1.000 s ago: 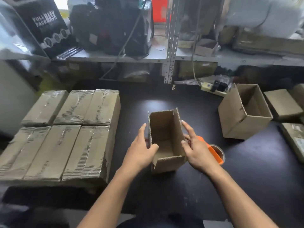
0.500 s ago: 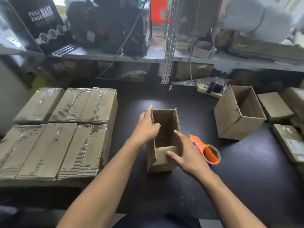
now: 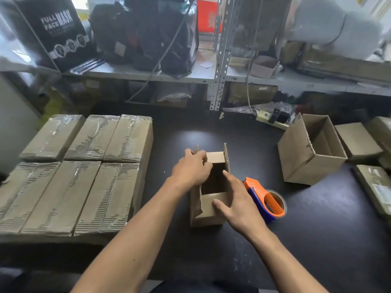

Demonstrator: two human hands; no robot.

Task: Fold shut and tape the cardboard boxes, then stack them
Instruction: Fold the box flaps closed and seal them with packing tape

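Head view: a small, tall brown corrugated cardboard box point(image 3: 208, 199) stands upright on the black tabletop point(image 3: 317, 240), near the middle and just left of an orange and blue tape dispenser point(image 3: 265, 200) holding a roll of clear tape. Its 2 short end flaps are folded inward over the dark opening, while the 2 long side flaps stand up. The left hand point(image 3: 191, 169) reaches over the left side flap, fingers curled onto the far end flap and pressing it down. The right hand point(image 3: 237, 199) lies nearly flat, fingers straight; its thumb rests on the near end flap and its fingers lie along the right side flap, gripping nothing.

The box looks empty, so it should be light and likely to slide or tip on the smooth tabletop. The walls are stiff along the flutes, but the flaps hinge easily at their creases and probably spring back once released. The safest hold seems to be flat palms on the side flaps near the creases, pressing inward and down.

At the left, 6 flat taped cardboard boxes point(image 3: 84, 166) sit in 2 rows. At the right stands a larger open cardboard box point(image 3: 306, 157).
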